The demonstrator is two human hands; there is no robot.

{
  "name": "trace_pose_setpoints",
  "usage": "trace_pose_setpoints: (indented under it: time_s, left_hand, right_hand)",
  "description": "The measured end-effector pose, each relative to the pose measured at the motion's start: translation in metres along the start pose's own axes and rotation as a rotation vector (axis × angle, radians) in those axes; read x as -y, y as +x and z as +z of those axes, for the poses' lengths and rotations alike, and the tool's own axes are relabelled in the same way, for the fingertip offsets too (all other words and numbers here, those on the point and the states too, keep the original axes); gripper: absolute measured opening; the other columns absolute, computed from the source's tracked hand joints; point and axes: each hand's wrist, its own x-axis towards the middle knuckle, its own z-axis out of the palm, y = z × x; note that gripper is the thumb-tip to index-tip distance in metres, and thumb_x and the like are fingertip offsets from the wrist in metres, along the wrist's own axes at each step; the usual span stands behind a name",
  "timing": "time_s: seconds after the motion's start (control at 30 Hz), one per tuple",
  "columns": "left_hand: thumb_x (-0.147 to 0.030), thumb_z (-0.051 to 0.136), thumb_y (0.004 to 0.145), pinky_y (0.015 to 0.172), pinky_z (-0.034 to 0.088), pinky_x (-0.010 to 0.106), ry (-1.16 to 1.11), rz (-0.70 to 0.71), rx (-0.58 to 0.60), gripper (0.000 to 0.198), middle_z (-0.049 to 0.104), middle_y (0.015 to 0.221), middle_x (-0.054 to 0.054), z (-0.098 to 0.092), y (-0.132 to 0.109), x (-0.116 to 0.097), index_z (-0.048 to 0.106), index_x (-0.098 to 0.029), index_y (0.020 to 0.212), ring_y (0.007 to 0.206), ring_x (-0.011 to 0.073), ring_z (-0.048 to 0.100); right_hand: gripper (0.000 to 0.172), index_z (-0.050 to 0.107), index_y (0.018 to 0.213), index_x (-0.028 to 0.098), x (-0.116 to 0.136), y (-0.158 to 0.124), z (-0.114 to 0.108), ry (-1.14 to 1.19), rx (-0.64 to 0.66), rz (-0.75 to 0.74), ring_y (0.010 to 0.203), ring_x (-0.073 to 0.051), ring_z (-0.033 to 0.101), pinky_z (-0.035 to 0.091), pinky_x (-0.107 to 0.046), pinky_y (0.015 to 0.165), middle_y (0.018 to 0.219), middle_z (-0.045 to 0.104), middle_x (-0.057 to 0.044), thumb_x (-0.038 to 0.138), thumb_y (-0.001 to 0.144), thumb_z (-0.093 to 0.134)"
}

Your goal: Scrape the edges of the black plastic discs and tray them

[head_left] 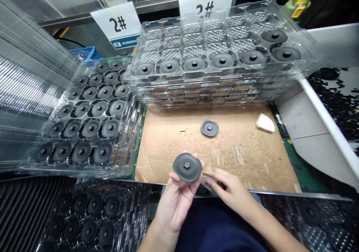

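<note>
My left hand grips a black oval disc by its rim, the face with the small raised stud turned up. Close to the disc's right edge is my right hand, fingers bent and drawn together. Something pale and thin shows under those fingertips, but its kind is unclear. A second disc of the same sort lies on the cardboard, beyond both hands.
Stacked clear plastic trays stand at the back, the top one with several discs in its pockets. Another tray stack full of discs is at left. A cream wedge-shaped block lies on the right, beside a white bin holding black scraps.
</note>
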Motion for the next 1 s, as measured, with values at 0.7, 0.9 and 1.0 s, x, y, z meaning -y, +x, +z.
trace_pose_setpoints:
  time_s: [0.7, 0.9, 1.0]
  left_hand:
    - [-0.037, 0.085, 0.049, 0.087, 0.050, 0.026, 0.274, 0.117, 0.074, 0.057, 0.071, 0.108, 0.003, 0.006, -0.011, 0.006, 0.069, -0.027, 0.104, 0.101, 0.0209, 0.064]
    - [-0.034, 0.087, 0.044, 0.085, 0.049, 0.020, 0.236, 0.088, 0.067, 0.060, 0.072, 0.103, 0.001, 0.012, -0.014, 0.007, 0.071, -0.026, 0.101, 0.096, 0.0165, 0.064]
    - [-0.037, 0.084, 0.052, 0.094, 0.046, 0.029, 0.277, 0.088, 0.073, 0.060, 0.070, 0.104, 0.003, 0.019, -0.020, 0.006, 0.067, -0.024, 0.108, 0.100, 0.0201, 0.062]
  right_hand:
    - [0.022, 0.064, 0.102, 0.012, 0.095, 0.016, -0.040, 0.090, -0.013, -0.452, 0.076, -0.013, 0.060, 0.047, -0.024, 0.069, 0.085, 0.067, -0.005, 0.010, 0.089, 0.046]
    - [0.022, 0.063, 0.102, 0.016, 0.090, 0.006, -0.060, -0.236, -0.196, -0.285, 0.064, -0.012, 0.055, 0.041, -0.024, 0.058, 0.073, 0.062, -0.002, 0.012, 0.091, 0.045]
    - [0.028, 0.066, 0.100, 0.016, 0.091, 0.021, -0.059, -0.248, -0.189, -0.628, 0.062, -0.014, 0.048, 0.038, -0.027, 0.060, 0.067, 0.060, -0.002, 0.015, 0.094, 0.038]
